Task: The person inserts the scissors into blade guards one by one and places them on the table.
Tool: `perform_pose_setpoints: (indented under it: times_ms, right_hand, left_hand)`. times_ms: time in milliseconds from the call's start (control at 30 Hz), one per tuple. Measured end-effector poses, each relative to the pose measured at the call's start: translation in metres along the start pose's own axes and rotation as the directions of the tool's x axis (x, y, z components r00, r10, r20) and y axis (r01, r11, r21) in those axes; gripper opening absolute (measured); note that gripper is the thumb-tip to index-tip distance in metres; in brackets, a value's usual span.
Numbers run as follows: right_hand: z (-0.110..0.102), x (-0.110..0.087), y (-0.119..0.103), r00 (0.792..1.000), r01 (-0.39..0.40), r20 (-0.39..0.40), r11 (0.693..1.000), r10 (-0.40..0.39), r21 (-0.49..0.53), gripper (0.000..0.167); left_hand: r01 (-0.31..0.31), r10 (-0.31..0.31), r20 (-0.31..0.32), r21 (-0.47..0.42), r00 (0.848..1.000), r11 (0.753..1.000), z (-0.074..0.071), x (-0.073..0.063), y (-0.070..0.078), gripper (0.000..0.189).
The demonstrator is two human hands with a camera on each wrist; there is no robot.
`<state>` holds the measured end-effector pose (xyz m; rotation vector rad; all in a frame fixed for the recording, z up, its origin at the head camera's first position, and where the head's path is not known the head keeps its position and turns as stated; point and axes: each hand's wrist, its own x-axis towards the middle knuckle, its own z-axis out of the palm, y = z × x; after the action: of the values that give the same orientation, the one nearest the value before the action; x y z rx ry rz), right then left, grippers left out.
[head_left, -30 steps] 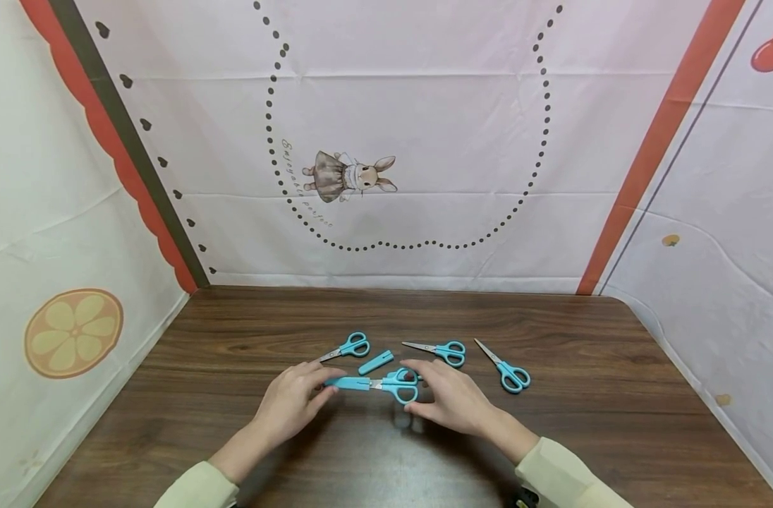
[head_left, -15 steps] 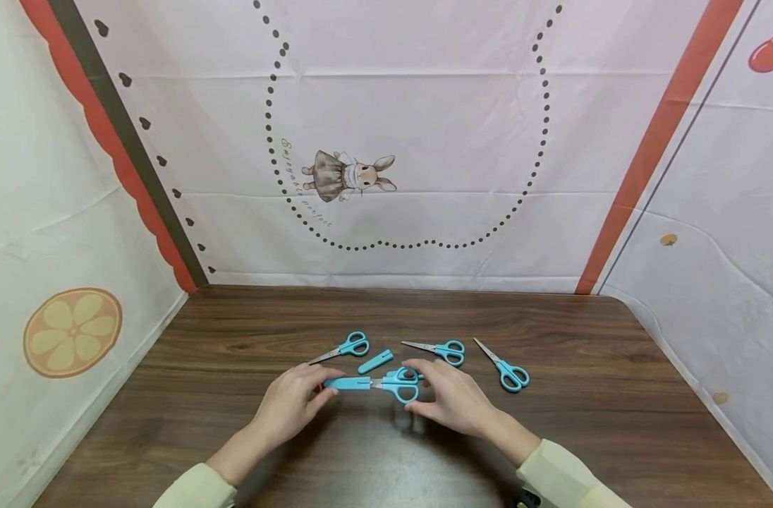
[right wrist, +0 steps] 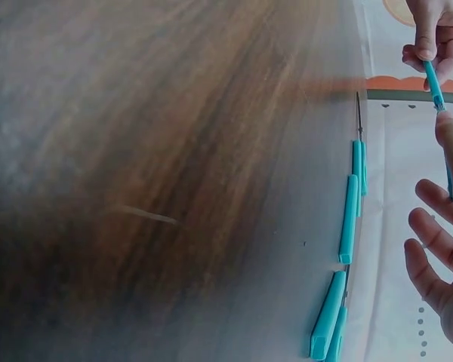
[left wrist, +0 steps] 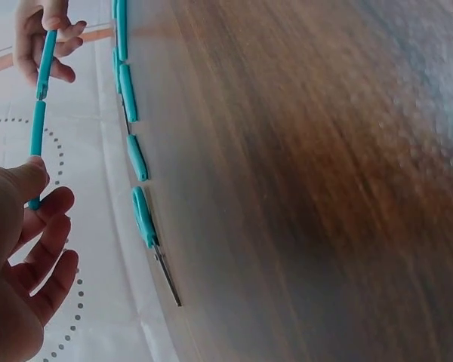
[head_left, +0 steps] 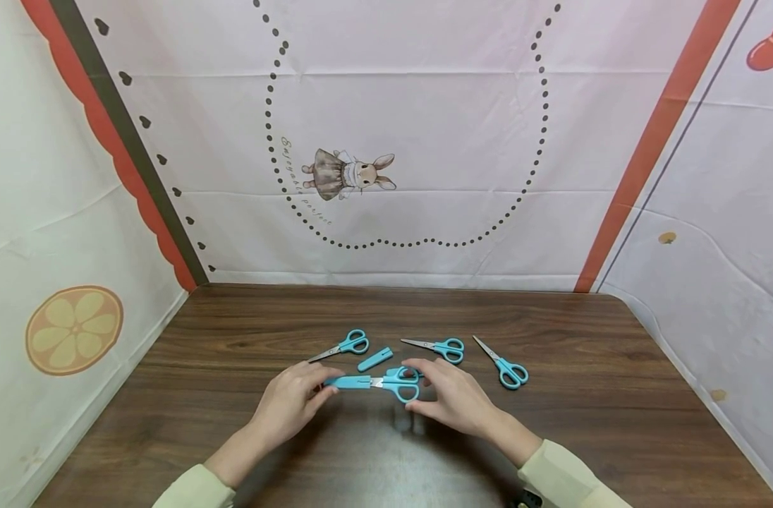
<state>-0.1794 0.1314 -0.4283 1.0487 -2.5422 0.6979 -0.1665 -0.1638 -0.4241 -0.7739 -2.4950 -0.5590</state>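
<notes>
Pointing left, scissors (head_left: 393, 382) held crosswise

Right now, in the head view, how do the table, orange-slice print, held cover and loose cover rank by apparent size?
1. Table
2. Orange-slice print
3. Held cover and loose cover, unranked: they look alike, the held one is raised nearer the camera, and the left fingers partly hide it.

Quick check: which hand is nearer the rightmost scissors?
Right. In the head view, the right hand is just left of and below the rightmost scissors, holding another pair's handles; the left hand is much farther left, pinching that pair's sheath.
</notes>
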Motion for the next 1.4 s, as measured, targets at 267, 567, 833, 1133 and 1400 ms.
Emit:
perform_pose_setpoints:
  times_ms: [267,567,833,1133,1400]
  right_hand:
    - [0.001,-0.004,0.000,1.000,0.009,-0.005,1.000,-0.009,0.001,0.060]
    - [0.004,-0.004,-0.001,0.999,0.037,-0.035,0.999,-0.038,-0.025,0.060]
    - [0.004,-0.004,-0.001,0.999,0.023,-0.029,1.000,-0.023,-0.002,0.060]
    - [0.003,-0.003,0.000,0.999,0.031,-0.044,1.000,-0.031,0.001,0.059]
    - [0.000,0.000,-0.001,0.999,0.032,-0.040,0.999,-0.032,0.006,0.058]
  left_hand:
    - [-0.077,0.078,-0.031,0.036,0.997,0.996,0.001,-0.002,0.002,0.026]
    - [-0.137,0.142,-0.076,0.069,0.987,0.988,0.004,-0.002,0.002,0.027]
    - [-0.134,0.137,-0.066,0.043,0.988,0.990,0.004,0.000,0.003,0.025]
    - [-0.115,0.115,-0.049,0.011,0.992,0.993,0.004,0.003,0.004,0.022]
    - [-0.098,0.098,-0.051,0.001,0.994,0.995,0.003,0.007,0.005,0.021]
